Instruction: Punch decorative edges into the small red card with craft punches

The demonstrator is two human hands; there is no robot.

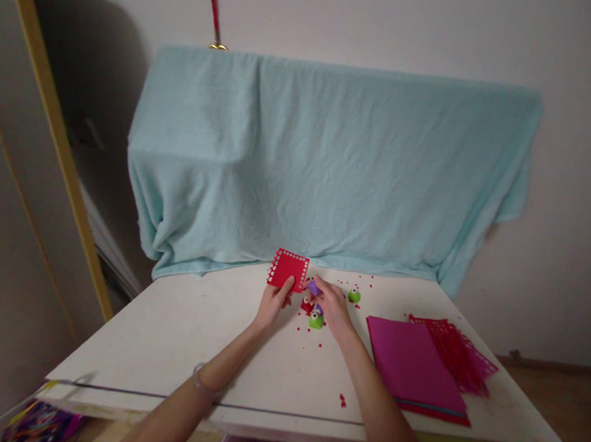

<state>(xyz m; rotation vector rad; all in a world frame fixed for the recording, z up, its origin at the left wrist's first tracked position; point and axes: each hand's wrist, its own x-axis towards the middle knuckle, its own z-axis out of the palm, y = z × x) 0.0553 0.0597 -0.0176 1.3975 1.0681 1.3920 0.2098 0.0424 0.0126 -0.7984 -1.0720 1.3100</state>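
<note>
My left hand (pixel 273 303) pinches a red paper square (pixel 287 267) by its lower edge, thumb on top. Rows of small punched holes run along the left, top and right sides of the square. Just to the right, my right hand (pixel 333 307) has its fingers closed around a small purple craft punch (pixel 313 287), close to the paper's right edge. Beneath and beside these fingers lie a red craft punch (pixel 307 306) and a green craft punch (pixel 315 320), both with eye-like decoration. Another green craft punch (pixel 353 296) sits to the right of my right hand.
A stack of magenta and red paper sheets (pixel 412 361) lies on the right of the white table (pixel 168 333). Punched red sheets (pixel 460 354) overlap behind it. Red paper bits (pixel 342 400) are scattered about. A light blue cloth (pixel 338 170) hangs at the back.
</note>
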